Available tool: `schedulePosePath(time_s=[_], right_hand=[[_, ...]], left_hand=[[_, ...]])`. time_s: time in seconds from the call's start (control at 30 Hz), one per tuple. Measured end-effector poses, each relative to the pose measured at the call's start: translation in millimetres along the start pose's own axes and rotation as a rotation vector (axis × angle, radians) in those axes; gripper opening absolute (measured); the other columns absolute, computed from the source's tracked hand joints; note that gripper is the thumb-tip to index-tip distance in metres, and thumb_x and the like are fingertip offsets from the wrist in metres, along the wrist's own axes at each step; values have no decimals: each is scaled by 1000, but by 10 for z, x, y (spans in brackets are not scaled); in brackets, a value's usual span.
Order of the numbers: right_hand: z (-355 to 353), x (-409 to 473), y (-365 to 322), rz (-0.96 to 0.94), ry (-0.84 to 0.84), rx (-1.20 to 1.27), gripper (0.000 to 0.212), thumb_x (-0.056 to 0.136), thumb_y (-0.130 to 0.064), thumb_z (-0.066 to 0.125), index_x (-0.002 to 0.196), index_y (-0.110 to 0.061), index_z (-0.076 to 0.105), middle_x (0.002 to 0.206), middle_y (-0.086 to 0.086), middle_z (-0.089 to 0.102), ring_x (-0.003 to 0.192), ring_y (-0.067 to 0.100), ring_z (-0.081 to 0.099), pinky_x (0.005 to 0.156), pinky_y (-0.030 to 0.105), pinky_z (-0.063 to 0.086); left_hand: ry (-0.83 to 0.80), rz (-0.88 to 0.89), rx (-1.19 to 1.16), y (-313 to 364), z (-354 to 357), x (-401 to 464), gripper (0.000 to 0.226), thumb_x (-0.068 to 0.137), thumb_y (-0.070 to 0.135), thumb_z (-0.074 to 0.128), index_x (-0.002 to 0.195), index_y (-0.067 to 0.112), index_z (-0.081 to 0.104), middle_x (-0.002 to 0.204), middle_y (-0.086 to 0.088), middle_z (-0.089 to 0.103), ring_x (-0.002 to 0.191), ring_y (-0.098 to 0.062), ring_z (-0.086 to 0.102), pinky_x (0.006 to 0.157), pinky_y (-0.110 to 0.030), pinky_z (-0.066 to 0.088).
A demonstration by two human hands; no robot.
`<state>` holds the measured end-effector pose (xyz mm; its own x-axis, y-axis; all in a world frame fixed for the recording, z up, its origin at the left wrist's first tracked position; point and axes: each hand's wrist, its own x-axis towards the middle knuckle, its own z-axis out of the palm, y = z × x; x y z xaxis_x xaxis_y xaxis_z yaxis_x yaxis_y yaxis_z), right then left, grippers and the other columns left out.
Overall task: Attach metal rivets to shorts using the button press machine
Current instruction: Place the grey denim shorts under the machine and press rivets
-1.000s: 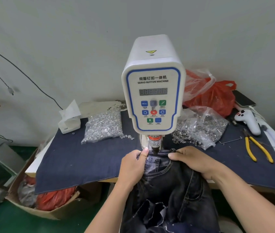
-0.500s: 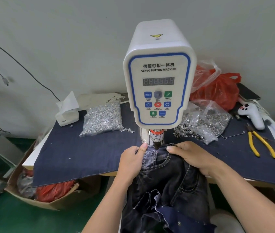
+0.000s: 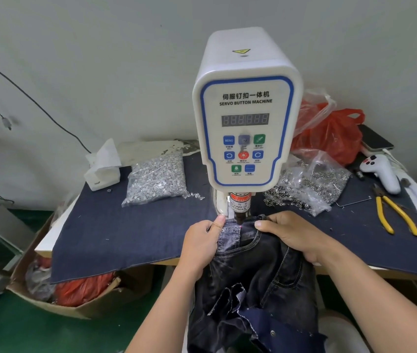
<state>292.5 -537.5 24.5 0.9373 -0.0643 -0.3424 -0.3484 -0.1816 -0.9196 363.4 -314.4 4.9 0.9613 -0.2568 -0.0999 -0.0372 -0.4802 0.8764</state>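
Two hands pinch the shorts (image 3: 253,271) under the press head (image 3: 239,210): left hand (image 3: 202,244) at nine o'clock, right hand (image 3: 291,235) at three. Your thumbs sit very near; if the cloth slips, the rivet may land crooked or pinch you.

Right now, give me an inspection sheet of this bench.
Surface: table covered by dark denim cloth.
Job's things: servo button machine; denim shorts with waistband under the punch; bag of rivets; bag of metal rings.
Clutter: yellow pliers, tissue box, white controller, phone, red bag.
Hands: left hand and right hand grip the waistband, fingers close to the punch.
Cables: black cable along wall.
Surroundings: cardboard box on green floor.
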Motion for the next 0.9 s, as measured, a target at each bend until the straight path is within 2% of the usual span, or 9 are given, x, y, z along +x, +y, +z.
schedulePosePath(time_s=[0.33, 0.47, 0.67, 0.8, 0.9], right_hand=[[0, 5, 13, 0, 24, -8, 79, 68, -60, 76, 95, 12, 60, 90, 22, 71, 80, 23, 63, 79, 37, 46], [4, 7, 10, -9, 27, -14, 77, 68, -60, 75, 96, 11, 62, 104, 30, 71, 81, 22, 66, 80, 37, 48], [9, 5, 12, -8, 24, -6, 74, 67, -59, 74, 96, 9, 65, 104, 28, 72, 82, 23, 67, 81, 37, 48], [9, -3, 9, -10, 26, -7, 72, 67, -60, 75, 91, 7, 65, 95, 25, 75, 77, 20, 66, 79, 36, 48], [12, -6, 3, -12, 26, -7, 72, 66, -59, 75, 91, 7, 65, 98, 26, 74, 78, 20, 67, 79, 36, 48]], left_hand=[[-17, -11, -28, 14, 6, -7, 58, 103, 58, 54, 69, 19, 28, 65, 4, 27, 61, -13, 27, 59, -33, 23], [-17, -10, -24, 21, 11, -4, 58, 103, 57, 54, 69, 18, 28, 66, 2, 28, 62, -15, 28, 60, -34, 23], [-14, -16, -18, 21, 10, -9, 59, 103, 59, 53, 68, 19, 28, 64, 4, 27, 60, -13, 27, 59, -33, 23], [-18, -12, -12, 26, 8, -13, 59, 103, 60, 53, 68, 20, 27, 64, 5, 27, 58, -11, 26, 59, -33, 22], [-20, -10, -18, 26, 7, -21, 58, 103, 59, 53, 69, 20, 27, 64, 6, 27, 57, -10, 25, 59, -33, 22]])
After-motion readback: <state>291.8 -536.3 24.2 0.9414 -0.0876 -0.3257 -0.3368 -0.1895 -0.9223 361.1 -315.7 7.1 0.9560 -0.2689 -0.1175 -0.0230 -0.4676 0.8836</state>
